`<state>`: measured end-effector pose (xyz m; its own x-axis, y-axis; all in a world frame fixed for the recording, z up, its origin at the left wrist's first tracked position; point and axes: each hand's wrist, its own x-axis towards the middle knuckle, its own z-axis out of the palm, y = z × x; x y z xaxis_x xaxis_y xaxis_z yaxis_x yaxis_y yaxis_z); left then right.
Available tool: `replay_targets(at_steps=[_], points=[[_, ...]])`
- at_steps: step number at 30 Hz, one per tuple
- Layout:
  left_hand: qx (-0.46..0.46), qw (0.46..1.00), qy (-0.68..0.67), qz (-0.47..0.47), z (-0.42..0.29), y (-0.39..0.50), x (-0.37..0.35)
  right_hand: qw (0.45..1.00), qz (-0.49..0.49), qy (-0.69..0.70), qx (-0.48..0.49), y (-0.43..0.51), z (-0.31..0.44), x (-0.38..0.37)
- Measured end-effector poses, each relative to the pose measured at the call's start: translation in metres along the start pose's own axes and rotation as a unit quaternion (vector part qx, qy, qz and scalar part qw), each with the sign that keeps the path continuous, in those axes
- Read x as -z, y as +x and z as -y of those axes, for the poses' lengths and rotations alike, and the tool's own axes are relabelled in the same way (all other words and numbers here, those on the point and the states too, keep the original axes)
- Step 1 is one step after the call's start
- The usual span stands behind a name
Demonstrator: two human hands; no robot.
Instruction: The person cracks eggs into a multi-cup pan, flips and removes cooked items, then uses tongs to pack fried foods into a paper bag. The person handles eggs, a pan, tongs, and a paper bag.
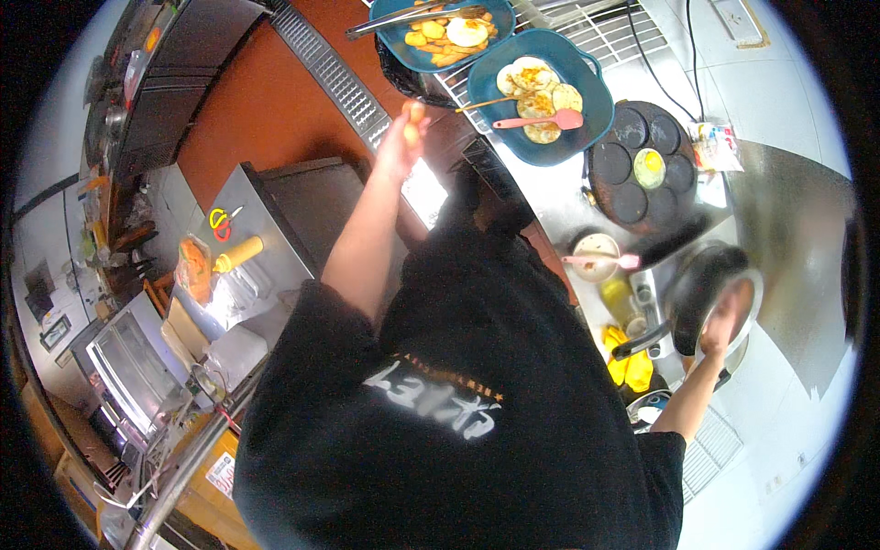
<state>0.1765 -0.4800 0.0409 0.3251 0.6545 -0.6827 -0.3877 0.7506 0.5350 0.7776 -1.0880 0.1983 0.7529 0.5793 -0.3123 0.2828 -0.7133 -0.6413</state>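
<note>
My left hand (pixel 402 141) is raised over the floor and holds brown eggs (pixel 414 113) in its fingers. My right hand (pixel 720 320), blurred, is at a round pan or lid with a pale rim; its grip is unclear. Beside it is a dark frying pan (pixel 694 282), tilted, its black handle to the left. One egg with a bright yolk (pixel 650 168) lies in a round cup of the black multi-cup pan (pixel 610 165). Several cooked eggs (pixel 533 75), a pink silicone brush (pixel 540 122) and a thin wooden stick lie in a blue dish (pixel 495 141).
Another blue dish (pixel 385 24) holds an egg, sausage-like pieces and tongs. A small bowl (pixel 597 247) with a pink utensil across it, an oil bottle (pixel 619 295) and a yellow cloth (pixel 629 364) are near the frying pan. Scissors (pixel 220 223) and a yellow squeeze bottle (pixel 240 253) lie on the left counter.
</note>
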Motion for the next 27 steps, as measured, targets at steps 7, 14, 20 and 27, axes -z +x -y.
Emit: replay_targets(at_steps=[7, 14, 20, 27], points=[[-0.003, 0.964, 0.207, -0.165, -0.012, 0.043, 0.009, 0.932, -0.234, 0.274, -0.047, -0.057, 0.089, 0.015], [0.157, 0.946, 0.234, 0.160, 0.020, -0.119, -0.064, 0.820, -0.089, 0.566, -0.005, -0.097, 0.216, -0.143], [0.178, 0.901, 0.206, 0.339, 0.081, -0.122, -0.215, 0.824, -0.013, 0.564, -0.048, -0.064, 0.298, -0.254], [0.204, 0.879, 0.236, 0.359, 0.121, -0.115, -0.298, 0.894, -0.341, 0.149, 0.251, -0.053, 0.325, -0.209]])
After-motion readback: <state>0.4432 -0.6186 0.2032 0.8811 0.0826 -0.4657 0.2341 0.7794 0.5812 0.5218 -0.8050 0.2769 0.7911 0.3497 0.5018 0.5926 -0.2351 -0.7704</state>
